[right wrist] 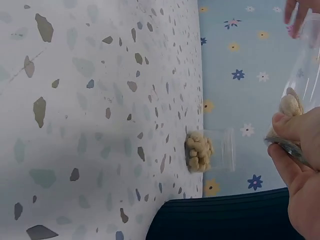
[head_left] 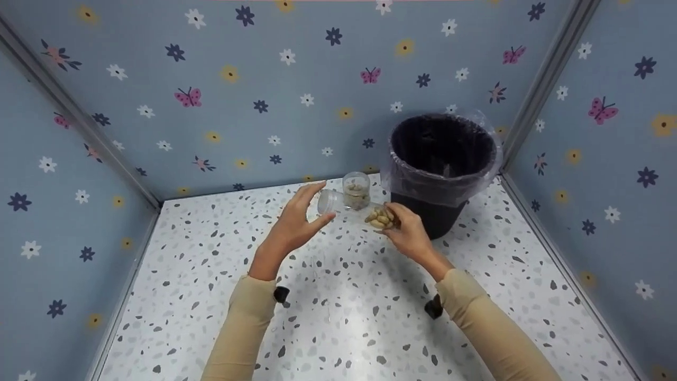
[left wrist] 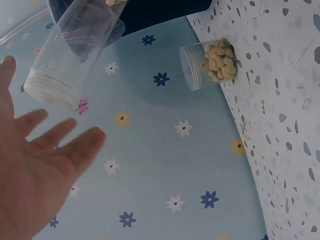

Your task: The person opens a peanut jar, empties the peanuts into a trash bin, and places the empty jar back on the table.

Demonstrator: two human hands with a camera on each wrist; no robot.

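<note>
A clear plastic jar (head_left: 346,209) lies tilted almost sideways above the table, with peanuts (head_left: 380,217) gathered at its base end. My right hand (head_left: 411,231) grips that base end, thumb and fingers around it. Close to the jar's other end is my left hand (head_left: 296,219), its fingers and thumb spread apart and holding nothing. That end looks whitish and threaded in the left wrist view; I cannot tell whether a lid covers it. Behind the tilted jar, a second clear jar (left wrist: 209,63) stands upright on the table, partly filled with pale curved nuts (left wrist: 220,61).
A black bin (head_left: 428,209) lined with a clear plastic bag (head_left: 389,172) stands right of the upright jar, near my right hand. Flower-patterned walls (head_left: 254,69) enclose the speckled white table (head_left: 338,317) at the back and both sides.
</note>
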